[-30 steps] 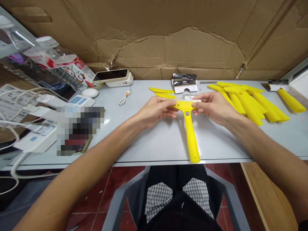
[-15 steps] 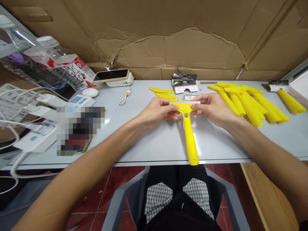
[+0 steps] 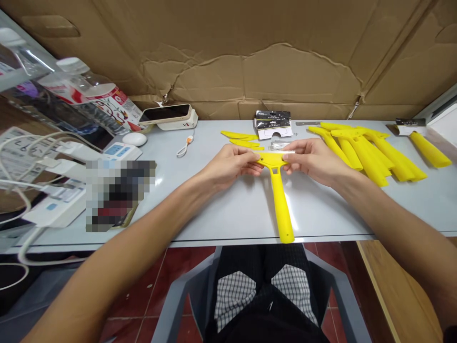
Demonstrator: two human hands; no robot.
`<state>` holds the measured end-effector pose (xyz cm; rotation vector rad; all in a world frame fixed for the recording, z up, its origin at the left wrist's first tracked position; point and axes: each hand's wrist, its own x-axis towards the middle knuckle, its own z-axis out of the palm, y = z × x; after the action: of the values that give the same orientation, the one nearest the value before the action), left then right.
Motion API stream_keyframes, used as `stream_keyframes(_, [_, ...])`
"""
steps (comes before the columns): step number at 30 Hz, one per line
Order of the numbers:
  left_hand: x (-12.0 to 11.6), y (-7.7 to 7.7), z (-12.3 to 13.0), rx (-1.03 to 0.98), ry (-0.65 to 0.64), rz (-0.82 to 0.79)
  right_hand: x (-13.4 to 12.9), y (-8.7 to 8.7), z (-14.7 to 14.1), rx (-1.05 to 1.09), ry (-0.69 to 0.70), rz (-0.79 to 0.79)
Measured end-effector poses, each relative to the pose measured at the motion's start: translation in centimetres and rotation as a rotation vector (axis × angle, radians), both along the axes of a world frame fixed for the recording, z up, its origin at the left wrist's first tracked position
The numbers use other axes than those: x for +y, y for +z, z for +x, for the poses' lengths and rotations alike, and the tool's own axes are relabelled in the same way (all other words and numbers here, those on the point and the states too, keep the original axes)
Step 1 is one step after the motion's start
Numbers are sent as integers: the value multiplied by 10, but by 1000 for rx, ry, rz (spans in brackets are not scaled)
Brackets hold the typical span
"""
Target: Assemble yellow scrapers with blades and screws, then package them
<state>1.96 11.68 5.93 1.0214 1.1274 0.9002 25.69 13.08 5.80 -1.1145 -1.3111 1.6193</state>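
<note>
Here, left hand [image 3: 229, 166] and right hand [image 3: 314, 161] hold one yellow scraper [image 3: 280, 209]

The pale grey table [image 3: 228, 214] carries a heap of yellow plastic scrapers [image 3: 371, 155], a black-and-white packaging card [image 3: 273, 125] and a white computer mouse [image 3: 134, 139].

Head-worn view, facing forward and down
</note>
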Motion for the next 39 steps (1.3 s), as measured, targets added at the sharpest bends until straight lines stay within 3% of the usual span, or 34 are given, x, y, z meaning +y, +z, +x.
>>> stream_keyframes(5, [3,0,-2,-18,-6,-80,3,-2,3,-17,-12,25])
stream_keyframes(13, [3,-2,-3,2,24,-31,3,-1,2,-32,-4,25])
stream_keyframes(17, [2,0,-2,13,27,-19,3,9,4,-188,39,64])
stream_keyframes(22, [0,4,-1,38,28,-4,13,25,27,-442,-115,297])
stream_keyframes(26, [0,5,-1,60,33,-4,26,35,59,-856,-256,698])
stream_keyframes(28, [1,4,-2,66,33,-1,32,37,71,-1081,-131,766])
stream_keyframes(32, [2,2,-3,67,30,3,38,29,76,-1255,143,673])
stream_keyframes(39, [3,-1,-6,68,9,6,36,11,62,-1345,255,718])
